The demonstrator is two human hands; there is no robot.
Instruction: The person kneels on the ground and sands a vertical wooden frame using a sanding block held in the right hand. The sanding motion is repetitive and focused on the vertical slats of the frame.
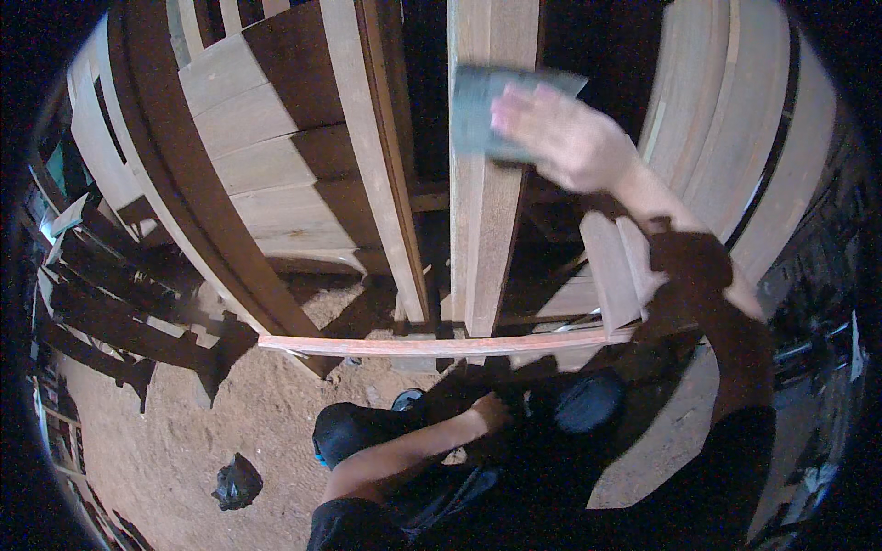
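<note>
My right hand lies over a grey-green sheet, which looks like sandpaper, against the face of an upright wooden beam. Both the hand and the sheet are blurred. The sheet wraps across the beam's width, and one corner sticks out past my knuckles. Lower down, my left hand is by my knees, bent and partly in shadow. Whether its fingers hold anything cannot be made out. A thin reddish wooden strip runs crosswise below the beam's foot, between it and my legs.
Slatted wooden panels and another long board stand left of the beam. Curved-looking planks rise on the right, with a short wood block nearer. A black plastic bag lies on the sandy ground. Stacked timber fills the far left.
</note>
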